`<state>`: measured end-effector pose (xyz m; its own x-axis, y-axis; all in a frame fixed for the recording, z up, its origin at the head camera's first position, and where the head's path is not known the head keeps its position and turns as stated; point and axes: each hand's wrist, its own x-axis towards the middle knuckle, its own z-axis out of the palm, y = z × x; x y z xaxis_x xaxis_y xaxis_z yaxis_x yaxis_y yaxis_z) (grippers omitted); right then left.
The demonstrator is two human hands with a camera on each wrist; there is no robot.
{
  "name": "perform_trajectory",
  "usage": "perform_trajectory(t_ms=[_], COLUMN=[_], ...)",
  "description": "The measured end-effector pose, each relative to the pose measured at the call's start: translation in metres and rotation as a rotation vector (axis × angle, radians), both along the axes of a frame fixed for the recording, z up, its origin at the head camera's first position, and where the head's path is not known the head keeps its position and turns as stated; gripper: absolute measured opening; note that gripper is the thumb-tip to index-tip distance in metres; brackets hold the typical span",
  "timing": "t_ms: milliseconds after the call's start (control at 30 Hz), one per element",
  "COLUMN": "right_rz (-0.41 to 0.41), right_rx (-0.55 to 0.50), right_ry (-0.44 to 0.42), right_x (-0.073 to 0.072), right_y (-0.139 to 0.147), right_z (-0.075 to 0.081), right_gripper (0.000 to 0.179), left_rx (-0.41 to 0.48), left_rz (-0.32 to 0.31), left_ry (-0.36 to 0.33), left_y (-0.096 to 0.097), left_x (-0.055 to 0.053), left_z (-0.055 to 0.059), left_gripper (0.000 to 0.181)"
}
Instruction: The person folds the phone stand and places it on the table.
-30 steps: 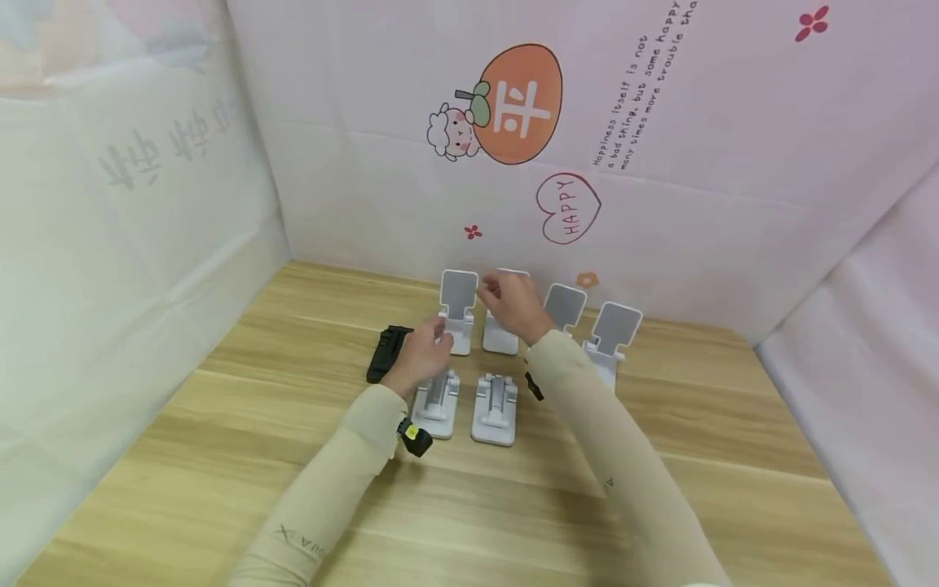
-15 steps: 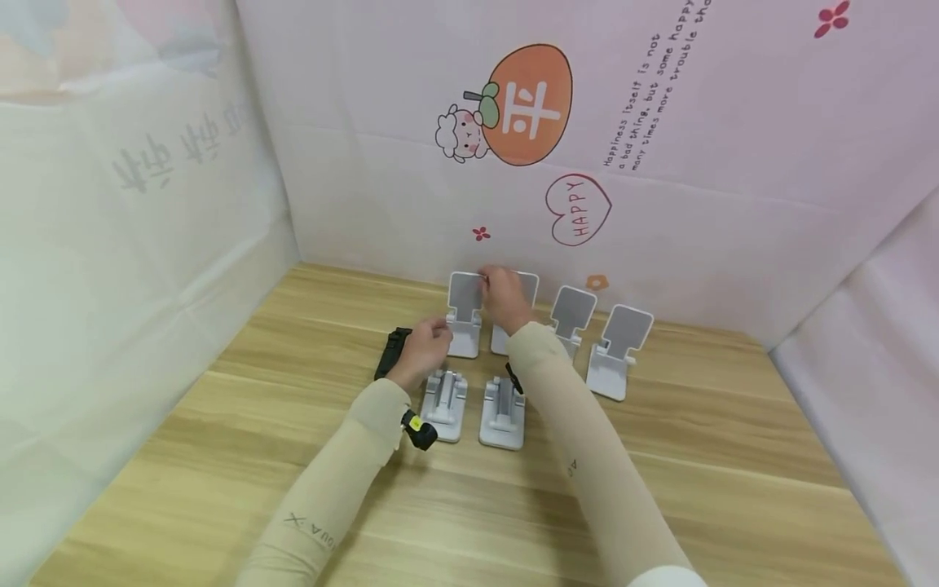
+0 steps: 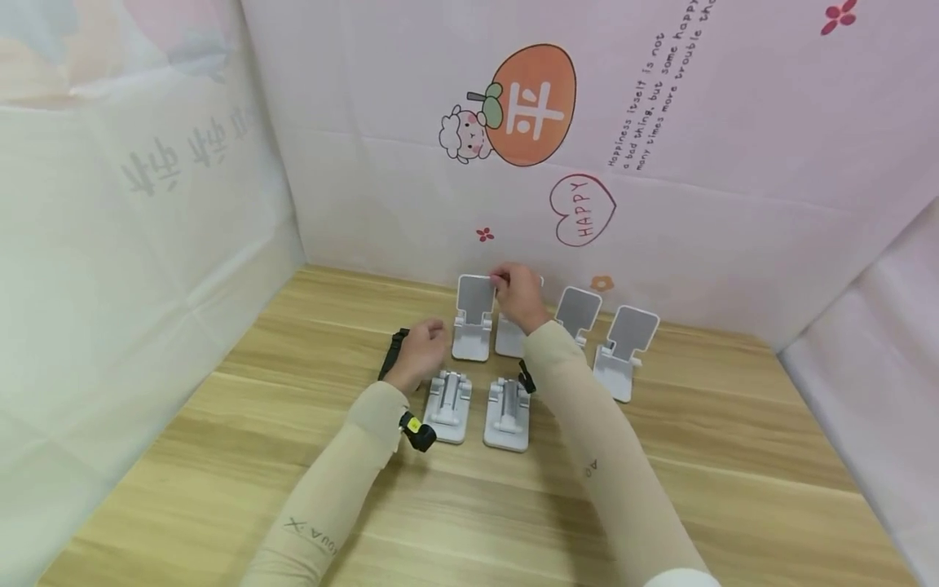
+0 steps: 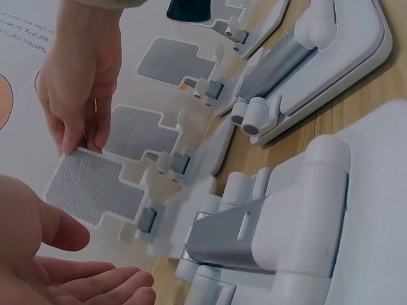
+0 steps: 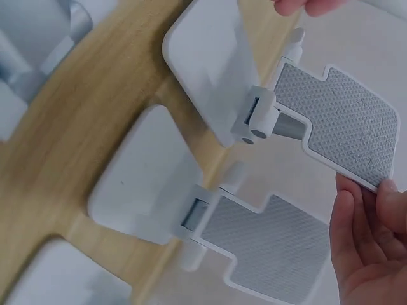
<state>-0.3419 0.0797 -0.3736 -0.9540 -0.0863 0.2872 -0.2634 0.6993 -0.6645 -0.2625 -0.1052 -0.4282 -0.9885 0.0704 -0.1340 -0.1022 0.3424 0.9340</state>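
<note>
My right hand (image 3: 519, 293) pinches the upper right corner of the raised panel on the leftmost white phone stand (image 3: 475, 300). In the right wrist view, thumb and fingers meet at the edge of its grey textured pad (image 5: 346, 124). That stand's base rests on the table, its panel tilted up. My left hand (image 3: 421, 352) hovers just left of the same stand, holding nothing. Its fingers (image 4: 95, 279) are extended and the thumb apart in the left wrist view. A second raised stand (image 5: 267, 244) is partly behind my right hand in the head view.
Two more raised stands (image 3: 578, 308) continue the back row to the right. Two folded stands (image 3: 449, 408) lie in front. A black object (image 3: 393, 352) is partly hidden by my left hand. The printed cloth (image 3: 367, 204) hangs close behind the back row.
My right hand has come to the leftmost stand's panel corner and taken hold of it. The left hand has drawn slightly away from that stand's hinge. The head view has shifted slightly.
</note>
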Motion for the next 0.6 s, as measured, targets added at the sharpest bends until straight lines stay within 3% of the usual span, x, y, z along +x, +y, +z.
perform_trajectory(t_ms=[133,300,600], right_rz=[0.016,0.029,0.070], right_rx=[-0.007,-0.043,-0.052], right_ry=[-0.003,-0.014,-0.014], right_x=[0.009,0.021,0.045], right_y=[0.004,0.010,0.014], right_z=[0.013,0.034,0.054], right_gripper=[0.018,0.018,0.017], left_rx=[0.034,0.155,0.571], left_rz=[0.013,0.000,0.004], left_ry=[-0.002,-0.036,-0.156], left_y=[-0.003,-0.003,0.007], left_x=[0.000,0.001,0.006], left_z=[0.000,0.000,0.002], left_gripper=[0.050,0.048,0.047])
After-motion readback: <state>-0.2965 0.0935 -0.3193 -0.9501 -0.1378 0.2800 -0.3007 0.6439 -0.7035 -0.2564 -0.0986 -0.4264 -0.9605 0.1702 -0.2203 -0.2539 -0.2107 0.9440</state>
